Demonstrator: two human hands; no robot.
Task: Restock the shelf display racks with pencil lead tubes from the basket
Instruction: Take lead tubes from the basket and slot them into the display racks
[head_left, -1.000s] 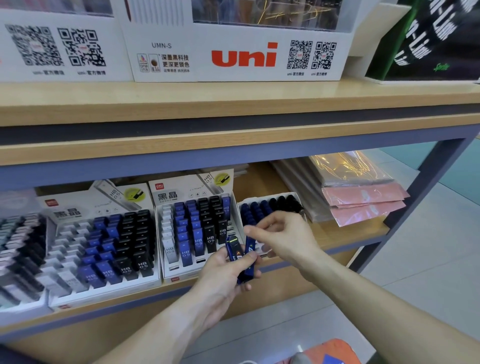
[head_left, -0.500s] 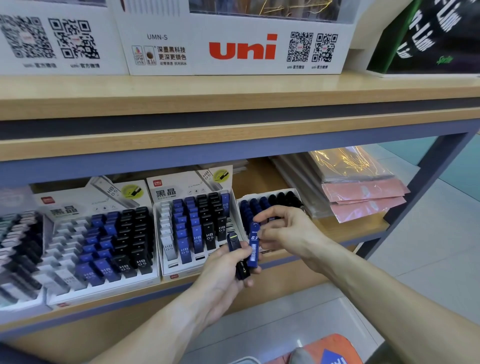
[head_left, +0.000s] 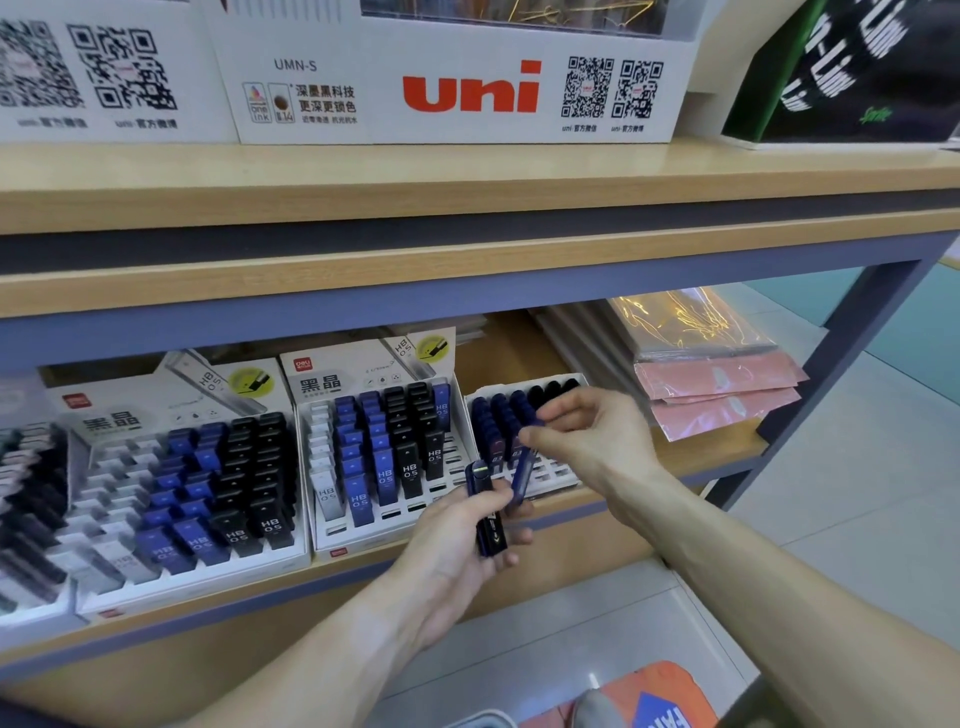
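Observation:
My left hand (head_left: 457, 540) grips a few dark blue pencil lead tubes (head_left: 484, 512) in front of the lower shelf edge. My right hand (head_left: 592, 436) pinches the top of one blue tube (head_left: 521, 475), drawn up out of that bunch and held just in front of the small right rack (head_left: 550, 467). That rack holds blue and black round tubes at its back, with open slots at the front. Two larger white racks (head_left: 374, 447) to the left carry blue, black and white HB 0.5 tubes.
Pink and clear plastic packets (head_left: 717, 384) lie stacked at the right end of the lower shelf. White "uni" display boxes (head_left: 467, 93) stand on the upper shelf. An orange basket (head_left: 649, 696) shows at the bottom edge, on the tiled floor.
My right hand has pulled one blue tube up out of the bunch in my left hand and lifted it toward the small right rack. The view has shifted slightly.

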